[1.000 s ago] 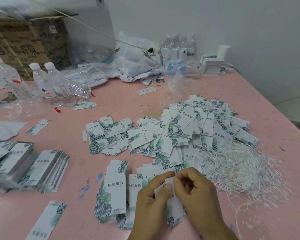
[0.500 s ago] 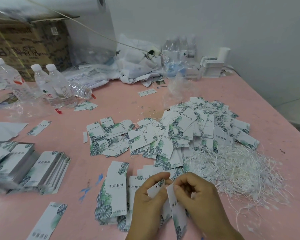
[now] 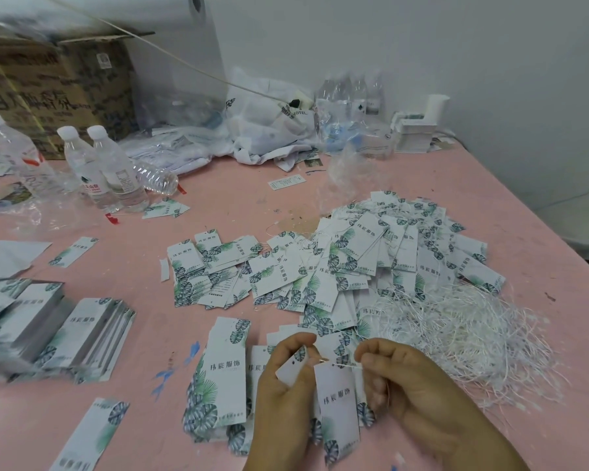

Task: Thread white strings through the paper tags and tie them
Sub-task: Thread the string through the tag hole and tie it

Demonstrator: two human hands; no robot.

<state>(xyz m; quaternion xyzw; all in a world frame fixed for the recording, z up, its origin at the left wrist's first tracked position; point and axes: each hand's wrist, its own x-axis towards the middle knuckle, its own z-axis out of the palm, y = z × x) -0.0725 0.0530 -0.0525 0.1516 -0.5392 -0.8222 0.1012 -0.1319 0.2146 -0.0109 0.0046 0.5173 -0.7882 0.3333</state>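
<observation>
My left hand (image 3: 283,392) pinches a small white paper tag (image 3: 291,367) with a leaf print and a punched hole near its top. My right hand (image 3: 402,385) pinches the end of a thin white string (image 3: 346,365) that runs toward the left hand. A longer tag (image 3: 339,407) hangs on this string between the hands. Just right of my hands lies a tangled heap of white strings (image 3: 463,334). A big pile of loose tags (image 3: 371,260) covers the table's middle, and flat tags (image 3: 225,372) lie under and left of my left hand.
Neat stacks of tags (image 3: 65,331) sit at the left on the pink table (image 3: 218,205). Water bottles (image 3: 99,168) stand at the back left before a cardboard box (image 3: 55,90). Plastic bags and white packaging (image 3: 269,130) crowd the back by the wall. The table's right edge runs diagonally.
My hands have drawn apart: the right hand pulled the string out to the right, the left hand kept the small tag, and the longer tag now hangs between them.
</observation>
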